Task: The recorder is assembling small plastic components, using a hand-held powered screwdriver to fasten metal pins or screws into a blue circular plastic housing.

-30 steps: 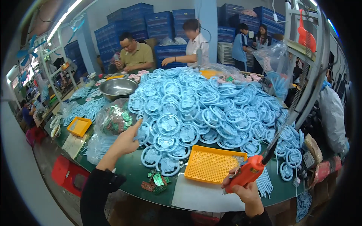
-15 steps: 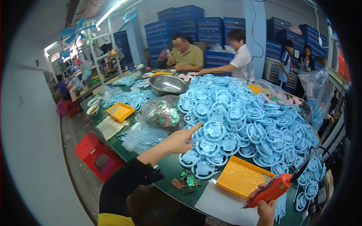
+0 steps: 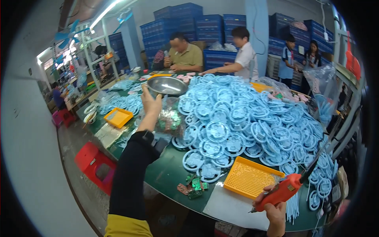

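My left hand (image 3: pixel 151 102) reaches far over the table to the near left rim of a shiny metal bowl (image 3: pixel 167 85). Its thumb and fingers are spread; whether they touch the rim is unclear. Under that wrist lies a clear plastic bag of green circuit boards (image 3: pixel 169 120). At the lower right, my right hand (image 3: pixel 272 209) is wrapped round a red electric screwdriver (image 3: pixel 279 192), its bit pointing left above a white sheet (image 3: pixel 233 205). A yellow perforated tray (image 3: pixel 248 177) lies just beyond it. Light-blue plastic steering wheels (image 3: pixel 217 131) form a large heap behind the tray.
Loose circuit boards (image 3: pixel 193 186) lie near the table's front edge. A small yellow tray (image 3: pixel 118 117) sits at left, by a red stool (image 3: pixel 94 164). Two people work across the table; two more stand at right. Blue crates (image 3: pixel 209 29) are stacked behind. The screwdriver's coiled cord (image 3: pixel 321 154) rises at right.
My left hand has gone from pointing at the steering wheel heap to the metal bowl, forward and left, its fingers now spread. My right hand still holds the screwdriver. The view has shifted slightly.
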Demonstrator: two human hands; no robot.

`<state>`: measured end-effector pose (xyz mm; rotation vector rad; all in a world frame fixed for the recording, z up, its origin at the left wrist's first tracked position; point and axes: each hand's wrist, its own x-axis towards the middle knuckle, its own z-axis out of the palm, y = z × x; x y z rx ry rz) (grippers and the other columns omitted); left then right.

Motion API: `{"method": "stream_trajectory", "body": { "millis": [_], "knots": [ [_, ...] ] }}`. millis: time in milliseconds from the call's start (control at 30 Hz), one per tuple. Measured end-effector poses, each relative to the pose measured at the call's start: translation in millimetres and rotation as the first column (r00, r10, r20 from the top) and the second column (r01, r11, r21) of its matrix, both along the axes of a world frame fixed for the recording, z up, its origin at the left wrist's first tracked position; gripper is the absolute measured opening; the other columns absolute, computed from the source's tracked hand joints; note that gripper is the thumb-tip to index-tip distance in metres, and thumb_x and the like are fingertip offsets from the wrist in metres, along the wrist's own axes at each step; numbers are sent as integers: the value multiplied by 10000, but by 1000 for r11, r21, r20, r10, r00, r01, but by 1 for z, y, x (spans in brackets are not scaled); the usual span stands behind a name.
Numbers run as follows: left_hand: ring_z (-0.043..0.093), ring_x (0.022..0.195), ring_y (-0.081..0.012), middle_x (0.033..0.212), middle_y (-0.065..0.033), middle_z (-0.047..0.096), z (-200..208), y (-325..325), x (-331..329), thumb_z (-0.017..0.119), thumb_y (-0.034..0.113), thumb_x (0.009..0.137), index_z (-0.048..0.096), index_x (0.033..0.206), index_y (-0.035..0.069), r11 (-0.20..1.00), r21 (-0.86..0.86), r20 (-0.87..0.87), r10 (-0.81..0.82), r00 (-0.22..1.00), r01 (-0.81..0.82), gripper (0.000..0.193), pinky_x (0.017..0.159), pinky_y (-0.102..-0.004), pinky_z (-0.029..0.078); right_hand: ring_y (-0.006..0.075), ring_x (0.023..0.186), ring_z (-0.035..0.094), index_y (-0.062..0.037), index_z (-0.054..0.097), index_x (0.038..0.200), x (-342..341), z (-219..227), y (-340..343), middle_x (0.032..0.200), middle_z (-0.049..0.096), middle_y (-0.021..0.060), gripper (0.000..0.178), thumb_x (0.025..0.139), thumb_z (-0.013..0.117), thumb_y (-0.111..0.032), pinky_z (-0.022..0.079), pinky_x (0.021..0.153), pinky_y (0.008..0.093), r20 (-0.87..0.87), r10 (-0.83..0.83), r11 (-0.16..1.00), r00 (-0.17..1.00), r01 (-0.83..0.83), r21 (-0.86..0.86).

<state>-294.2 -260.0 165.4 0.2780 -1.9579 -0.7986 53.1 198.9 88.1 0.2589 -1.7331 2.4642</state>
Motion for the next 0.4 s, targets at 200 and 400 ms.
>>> {"method": "stream_trajectory", "body": {
  "millis": [200,400],
  "knots": [
    [566,1187,-375,1282,-213,583,-62,52,60,701,155,840,497,1418,5,816,-265,245,-457,855,513,632,993,-415,463,257,1017,669,-27,437,1324,9,3,11,1124,638,112,634,785,770,-10,529,870,401,1,103,994,995,-103,23],
    [650,1077,-294,1136,-139,677,-78,132,139,713,111,824,551,1371,-18,499,-68,460,-752,471,864,585,972,-377,478,212,1129,573,-72,452,1418,-7,9,17,1211,585,95,649,882,768,-256,431,972,362,-203,20,827,979,98,553]
  ]
}}
